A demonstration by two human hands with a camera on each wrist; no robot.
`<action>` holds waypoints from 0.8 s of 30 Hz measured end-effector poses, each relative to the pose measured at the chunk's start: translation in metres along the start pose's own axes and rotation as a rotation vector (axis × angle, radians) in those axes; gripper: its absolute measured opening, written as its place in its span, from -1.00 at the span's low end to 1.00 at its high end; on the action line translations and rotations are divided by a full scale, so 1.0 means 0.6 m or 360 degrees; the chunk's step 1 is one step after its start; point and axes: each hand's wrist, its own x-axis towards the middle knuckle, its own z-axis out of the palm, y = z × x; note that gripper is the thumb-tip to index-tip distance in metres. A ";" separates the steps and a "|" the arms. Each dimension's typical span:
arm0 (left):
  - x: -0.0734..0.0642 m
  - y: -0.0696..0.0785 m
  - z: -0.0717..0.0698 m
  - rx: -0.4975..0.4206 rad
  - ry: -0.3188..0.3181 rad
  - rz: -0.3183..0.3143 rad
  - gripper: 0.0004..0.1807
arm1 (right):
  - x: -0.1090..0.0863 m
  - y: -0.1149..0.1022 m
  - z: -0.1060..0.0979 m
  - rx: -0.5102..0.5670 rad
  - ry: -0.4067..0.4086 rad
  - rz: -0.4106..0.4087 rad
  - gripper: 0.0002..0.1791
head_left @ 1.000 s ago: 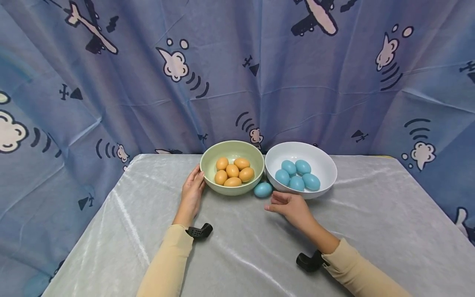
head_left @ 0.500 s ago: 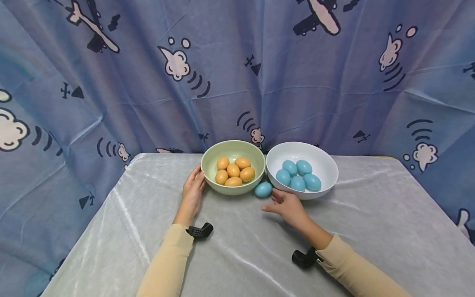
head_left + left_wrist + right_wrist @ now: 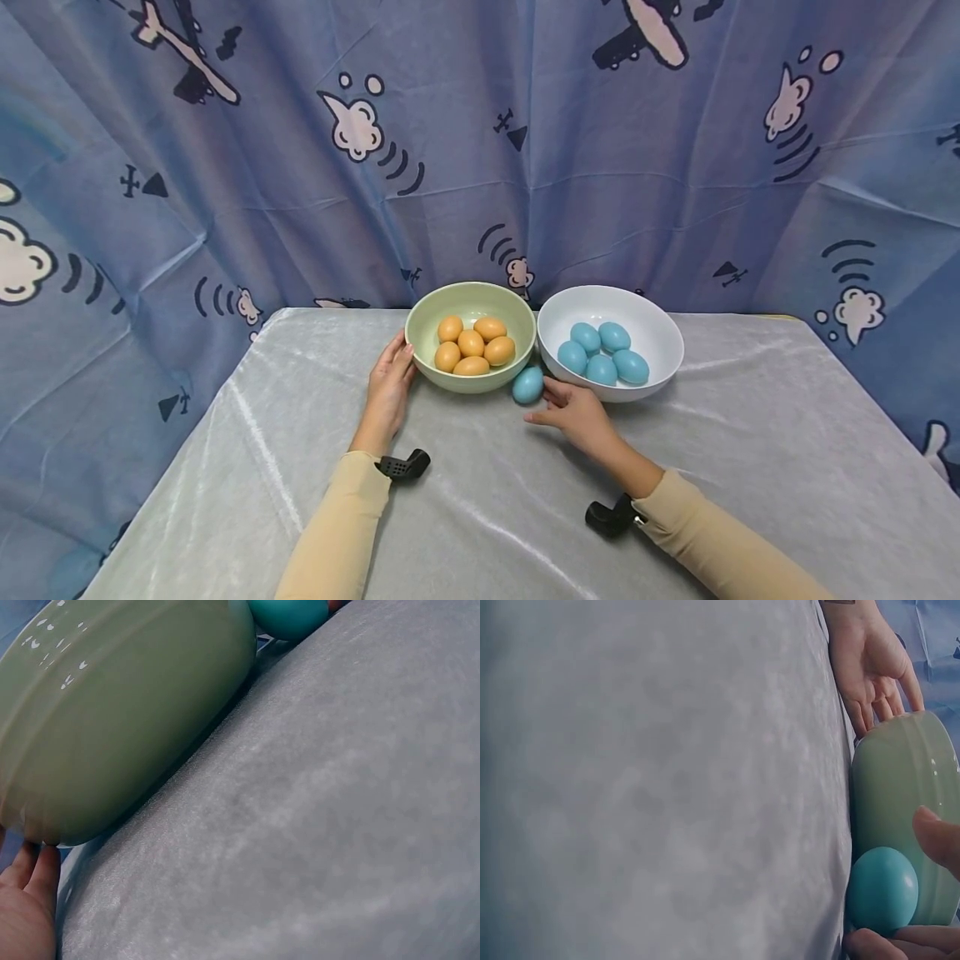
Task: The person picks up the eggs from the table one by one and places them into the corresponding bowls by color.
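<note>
A green bowl with several orange eggs stands on the cloth, and my left hand rests its extended fingers against the bowl's left side. To the right, a white bowl holds several blue eggs. One loose blue egg lies on the cloth in front of the spot where the bowls meet. Fingertips of my right hand touch that egg's right side; in the right wrist view the thumb stays apart from the egg.
A grey velvety cloth covers the table. Behind it hangs a blue curtain printed with planes and clouds, close to the backs of both bowls. Each wrist wears a black camera.
My right hand has moved slightly left, to the loose blue egg. That egg has turned more upright and shifted a little left. The left hand and both bowls stay put.
</note>
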 end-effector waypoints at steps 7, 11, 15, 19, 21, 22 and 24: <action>0.000 0.001 0.001 -0.0014 0.0013 -0.0010 -0.41 | -0.002 -0.002 0.010 0.0123 -0.0017 0.0003 -0.24; 0.002 -0.001 0.000 -0.0007 0.0004 -0.0007 -0.41 | -0.001 -0.004 0.016 0.0182 0.0007 0.0028 -0.27; 0.002 0.000 0.000 -0.0007 -0.0012 -0.0001 -0.41 | -0.001 -0.007 0.021 0.0194 0.0023 0.0032 -0.30; 0.002 0.001 0.000 -0.0008 -0.0010 -0.0010 -0.40 | -0.001 -0.008 0.025 0.0177 0.0029 0.0023 -0.31; 0.002 0.002 0.000 -0.0003 -0.0009 -0.0017 -0.40 | -0.001 -0.009 0.027 0.0166 0.0042 0.0033 -0.32; 0.002 0.002 0.000 0.0001 -0.0009 -0.0015 -0.40 | 0.000 -0.009 0.028 0.0162 0.0043 0.0038 -0.32; 0.002 0.001 -0.001 0.0004 -0.0006 -0.0018 -0.40 | 0.002 -0.009 0.029 0.0151 0.0048 0.0050 -0.33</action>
